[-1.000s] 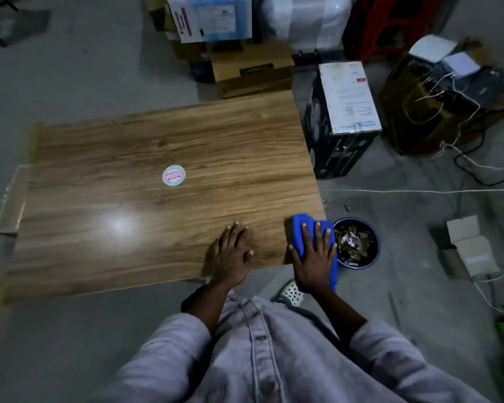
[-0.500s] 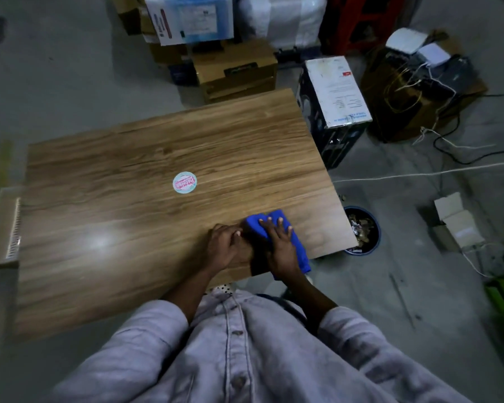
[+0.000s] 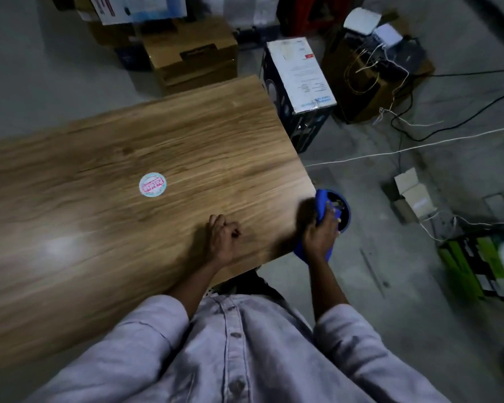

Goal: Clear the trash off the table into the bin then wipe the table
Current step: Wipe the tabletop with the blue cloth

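Observation:
The wooden table (image 3: 105,242) carries only a round white and pink sticker (image 3: 152,184) near its middle. My left hand (image 3: 223,238) rests on the tabletop near the front edge, fingers curled into a loose fist and holding nothing. My right hand (image 3: 320,237) grips a blue cloth (image 3: 320,202) at the table's right front corner, just past the edge. It is blurred by motion. Below the cloth, on the floor, stands the blue-rimmed bin (image 3: 347,217), mostly hidden by hand and cloth, with some trash visible inside.
A dark box with a white top (image 3: 300,80) stands against the table's far right corner. Cardboard boxes (image 3: 192,53) sit behind the table. Cables (image 3: 390,149) and a box of wires (image 3: 376,77) lie on the floor to the right.
My right hand swept the blue cloth rightward across the table, from beside the left hand to past the right edge above the bin. My left hand stayed on the table, its fingers now curled.

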